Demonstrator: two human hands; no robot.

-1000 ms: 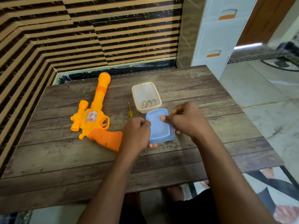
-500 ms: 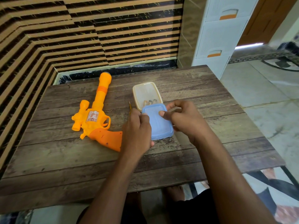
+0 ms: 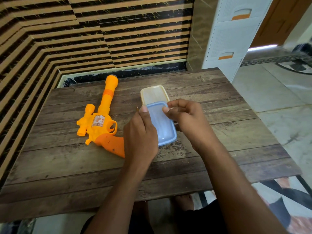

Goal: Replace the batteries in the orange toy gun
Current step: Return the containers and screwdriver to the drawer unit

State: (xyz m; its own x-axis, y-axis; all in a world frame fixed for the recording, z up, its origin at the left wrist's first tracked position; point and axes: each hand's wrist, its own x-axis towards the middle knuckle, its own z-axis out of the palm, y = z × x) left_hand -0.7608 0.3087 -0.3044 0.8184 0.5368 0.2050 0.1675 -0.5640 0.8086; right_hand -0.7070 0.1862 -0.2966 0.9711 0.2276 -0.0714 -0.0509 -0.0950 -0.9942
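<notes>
The orange toy gun [image 3: 101, 119] lies on its side on the wooden table [image 3: 211, 92], barrel pointing away from me, its grip partly behind my left hand. A cream plastic box [image 3: 154, 92] stands behind my hands. Both hands hold a blue lid [image 3: 163, 125] tilted over the box's near half, hiding what lies inside. My left hand [image 3: 141, 134] grips the lid's left edge, thumb on its far corner. My right hand [image 3: 187, 119] pinches its far right corner. Only the tip of a yellow screwdriver [image 3: 137, 108] shows beside my left thumb.
A striped wall runs behind and to the left of the table. A white drawer unit [image 3: 233, 36] stands past the table's far right corner. Tiled floor lies to the right. My legs and feet show under the near edge.
Both hands have carried the blue lid away from me, from the table in front of the box to over the box's near half. The items inside the box are now covered.
</notes>
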